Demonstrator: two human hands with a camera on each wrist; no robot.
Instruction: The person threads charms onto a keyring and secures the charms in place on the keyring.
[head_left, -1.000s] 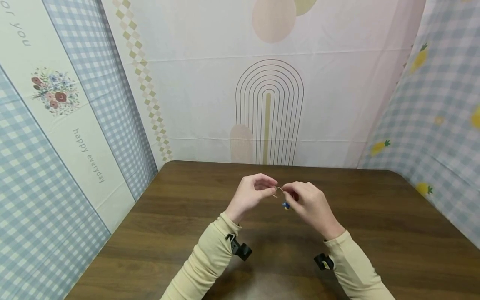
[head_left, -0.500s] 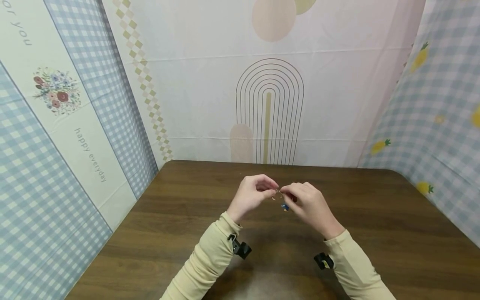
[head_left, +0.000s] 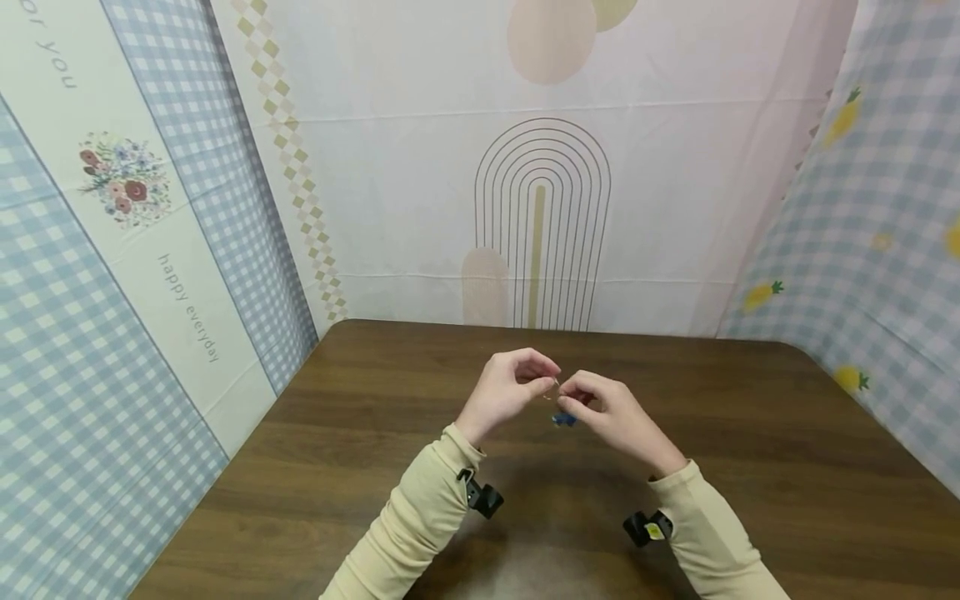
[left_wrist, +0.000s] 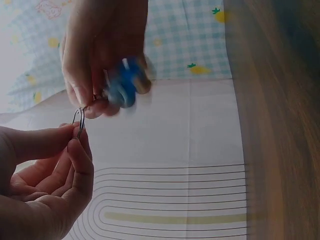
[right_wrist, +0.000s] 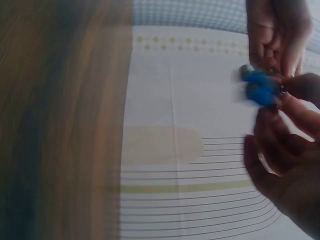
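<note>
Above the wooden table (head_left: 375, 433), the left hand (head_left: 504, 392) and right hand (head_left: 611, 414) each pinched a thin metal ring (left_wrist: 79, 121) between fingertips, its outline mostly hidden, while a blurred blue charm (left_wrist: 124, 86) hung below the right fingers

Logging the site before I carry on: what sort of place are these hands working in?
Probably a staged recording booth rather than a lived-in room: a dark brown wood-grain table closed in on three sides by printed cloth backdrops, blue gingham with pineapples and a pale sheet with an arch pattern.
</note>
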